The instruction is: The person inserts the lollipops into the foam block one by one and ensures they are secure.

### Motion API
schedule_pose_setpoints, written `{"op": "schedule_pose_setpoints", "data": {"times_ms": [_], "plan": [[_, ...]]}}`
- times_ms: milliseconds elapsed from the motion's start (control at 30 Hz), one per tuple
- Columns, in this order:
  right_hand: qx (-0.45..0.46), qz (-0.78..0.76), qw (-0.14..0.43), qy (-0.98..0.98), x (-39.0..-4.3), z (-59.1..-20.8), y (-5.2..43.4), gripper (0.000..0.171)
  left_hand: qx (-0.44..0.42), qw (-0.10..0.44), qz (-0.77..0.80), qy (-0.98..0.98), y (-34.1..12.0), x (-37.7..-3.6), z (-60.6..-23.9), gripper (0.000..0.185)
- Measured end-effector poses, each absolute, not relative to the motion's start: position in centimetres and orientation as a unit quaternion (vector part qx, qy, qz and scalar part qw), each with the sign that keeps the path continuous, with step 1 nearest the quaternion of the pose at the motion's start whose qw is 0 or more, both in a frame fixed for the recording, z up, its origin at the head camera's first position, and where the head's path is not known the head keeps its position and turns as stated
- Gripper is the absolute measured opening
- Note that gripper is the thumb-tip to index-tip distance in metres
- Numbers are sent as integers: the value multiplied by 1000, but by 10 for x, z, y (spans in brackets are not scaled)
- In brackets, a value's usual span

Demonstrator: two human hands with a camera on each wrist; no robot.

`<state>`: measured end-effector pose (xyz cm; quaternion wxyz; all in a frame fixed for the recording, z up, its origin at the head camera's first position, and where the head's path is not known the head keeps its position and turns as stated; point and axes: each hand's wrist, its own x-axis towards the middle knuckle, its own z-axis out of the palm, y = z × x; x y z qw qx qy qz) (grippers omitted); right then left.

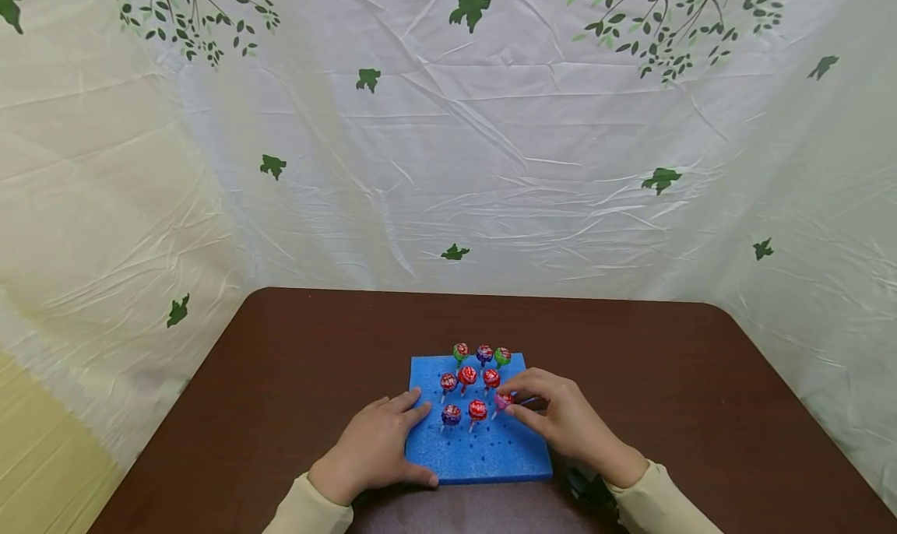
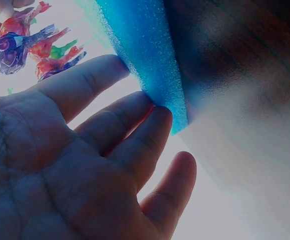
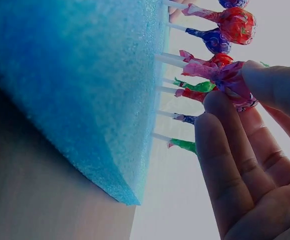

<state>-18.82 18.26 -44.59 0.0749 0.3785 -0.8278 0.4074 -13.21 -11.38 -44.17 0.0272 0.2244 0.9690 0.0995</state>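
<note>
A blue foam board (image 1: 483, 462) lies on the table with several wrapped lollipops standing in it on white sticks. My right hand (image 1: 564, 417) pinches the pink lollipop (image 3: 234, 82) by its wrapped head, at the right end of the front row. Its stick meets the foam in the right wrist view. Beside it stand a red lollipop (image 1: 477, 410) and a purple lollipop (image 1: 451, 416). My left hand (image 1: 378, 444) touches the board's left side with fairly straight fingers (image 2: 135, 115), its thumb at the front edge.
Behind the front row are red lollipops (image 1: 467, 375), then green and purple ones (image 1: 484, 353). Small holes dot the board's front part. A dark object (image 1: 589, 487), partly hidden, lies by my right wrist. The brown table (image 1: 336, 339) ends at a white leaf-print curtain (image 1: 392, 230).
</note>
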Motion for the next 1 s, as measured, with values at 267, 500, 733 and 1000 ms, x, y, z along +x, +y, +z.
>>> {"op": "schedule_pose_setpoints", "data": {"times_ms": [267,500,733,1000], "plan": [[384,404,69,-828,-188,-443,184,35,226,24,95,969,-114,-132,-441,100],[379,405,69,-829,-189,-440,187,37,220,31,95,970,-114,-131,-440,100],[375,411,61,-829,-189,-439,191,41,220,30,97,970,-113,-131,-440,100],[369,414,64,-830,-187,-437,200,43,221,29,101,970,-113,-130,-439,99]]}}
